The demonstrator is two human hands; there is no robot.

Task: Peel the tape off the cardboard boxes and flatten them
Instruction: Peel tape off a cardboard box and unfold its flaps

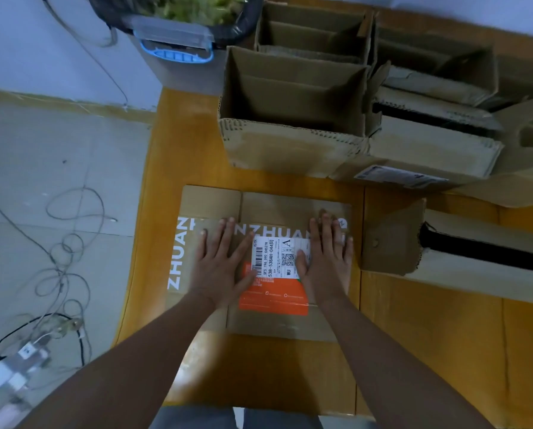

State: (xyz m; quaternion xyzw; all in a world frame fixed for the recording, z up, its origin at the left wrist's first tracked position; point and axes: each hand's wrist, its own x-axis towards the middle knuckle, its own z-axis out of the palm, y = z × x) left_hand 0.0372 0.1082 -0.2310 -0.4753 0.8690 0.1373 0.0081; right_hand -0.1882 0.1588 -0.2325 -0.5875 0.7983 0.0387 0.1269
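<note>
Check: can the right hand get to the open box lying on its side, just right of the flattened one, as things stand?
Probably yes. The right hand presses flat on the flattened box, holding nothing. The open box on its side lies just to its right on the wooden surface, with nothing between them.

Two bare forearms enter from the bottom edge; no sleeves visible up to the frame limit. Left hand (220, 261): no ring, watch or glove seen. Right hand (327, 258): likewise unadorned, short nails. Wrists bare on both sides. At bottom centre, a strip of grey-blue garment (234, 418), apparently the person's clothing; cut and type not discernible.
</note>
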